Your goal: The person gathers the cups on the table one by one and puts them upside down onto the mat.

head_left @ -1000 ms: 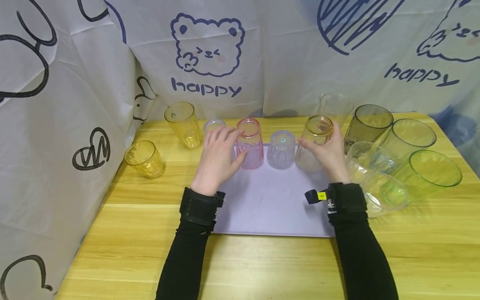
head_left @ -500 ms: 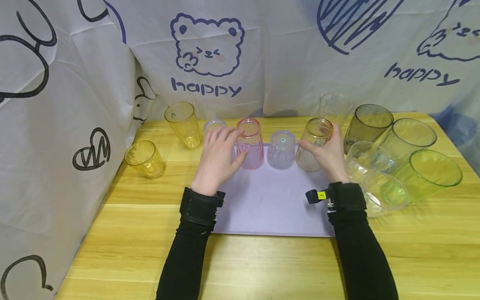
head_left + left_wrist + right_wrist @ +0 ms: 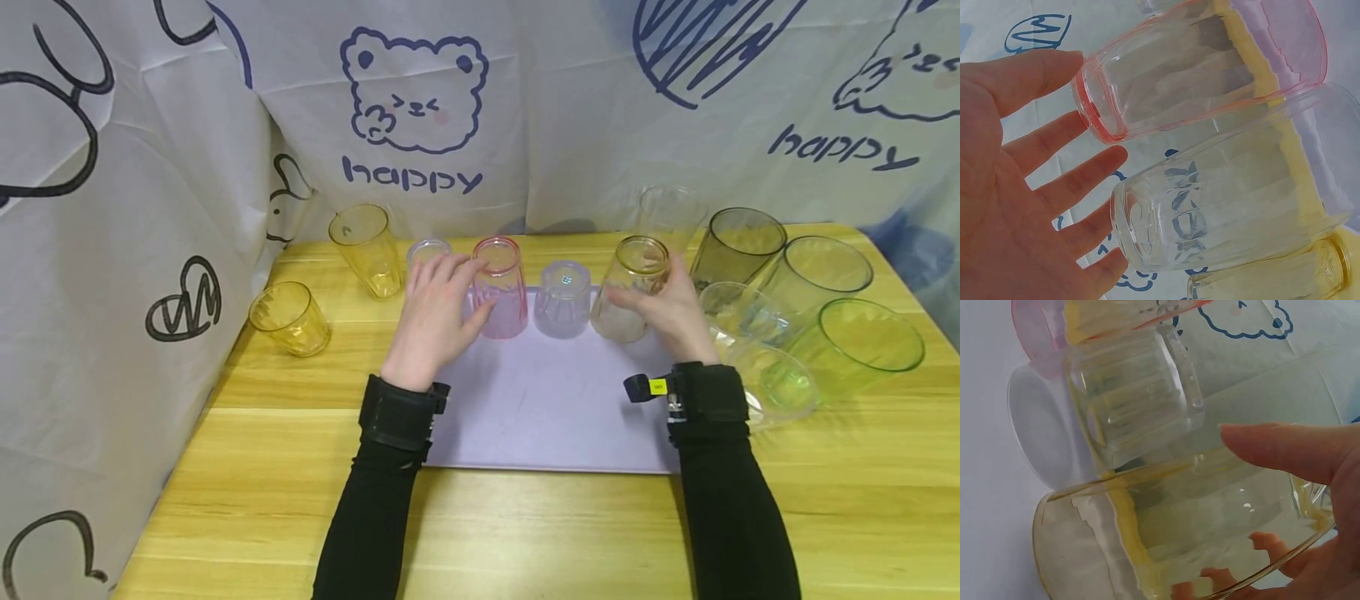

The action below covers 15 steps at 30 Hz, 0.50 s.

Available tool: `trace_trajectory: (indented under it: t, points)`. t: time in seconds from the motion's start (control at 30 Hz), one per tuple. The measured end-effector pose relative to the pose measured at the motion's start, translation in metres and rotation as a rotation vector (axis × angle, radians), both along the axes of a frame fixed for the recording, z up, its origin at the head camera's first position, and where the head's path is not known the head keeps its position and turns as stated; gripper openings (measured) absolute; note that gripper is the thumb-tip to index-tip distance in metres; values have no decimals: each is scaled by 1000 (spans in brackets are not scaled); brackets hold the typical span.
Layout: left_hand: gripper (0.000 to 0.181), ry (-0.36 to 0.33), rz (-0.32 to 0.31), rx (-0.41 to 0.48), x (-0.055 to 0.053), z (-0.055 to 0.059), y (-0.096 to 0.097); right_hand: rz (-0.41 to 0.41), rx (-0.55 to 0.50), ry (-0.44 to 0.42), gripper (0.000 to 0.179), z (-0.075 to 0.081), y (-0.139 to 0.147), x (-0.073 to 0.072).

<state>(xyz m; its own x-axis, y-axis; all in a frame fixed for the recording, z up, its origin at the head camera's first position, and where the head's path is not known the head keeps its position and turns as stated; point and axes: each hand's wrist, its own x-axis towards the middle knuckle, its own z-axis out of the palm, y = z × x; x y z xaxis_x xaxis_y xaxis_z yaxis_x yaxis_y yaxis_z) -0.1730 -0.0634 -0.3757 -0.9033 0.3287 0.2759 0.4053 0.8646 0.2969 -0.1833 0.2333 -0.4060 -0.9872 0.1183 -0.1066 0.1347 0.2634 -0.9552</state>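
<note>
Four-sided and lilac, a tray (image 3: 547, 408) lies on the table with upside-down glasses lined along its far edge. My left hand (image 3: 435, 312) is spread beside a pink glass (image 3: 501, 292), its thumb tip right at the glass's base in the left wrist view. Behind those fingers is a clear glass (image 3: 1229, 181). Farther right along the row come a short clear glass (image 3: 562, 300) and an amber-tinted glass (image 3: 618, 312). Around the amber one my right hand (image 3: 671, 312) is loosely spread; in the right wrist view its straight thumb stands apart from the glass, several fingers behind it.
Two yellow glasses (image 3: 365, 250) stand upright on the left of the wooden table (image 3: 300, 467). Several upright glasses crowd the right, among them a smoky brown one (image 3: 738, 250) and a green one (image 3: 862, 350), close by the right wrist. A printed cloth (image 3: 562, 108) hangs behind.
My right hand has shifted a little to the right, its thumb now lower over the amber glass, whose upper end has tipped slightly right. The left hand stays where it was.
</note>
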Motion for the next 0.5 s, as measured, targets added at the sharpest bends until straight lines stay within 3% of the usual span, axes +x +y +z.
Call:
trace_trajectory:
  t: [0.23, 0.5]
  points:
    - [52, -4, 0, -3, 0, 0, 0, 8, 64, -65, 98, -3, 1, -2]
    - [53, -3, 1, 4, 0, 0, 1, -46, 108, 9, 100, -11, -4, -6]
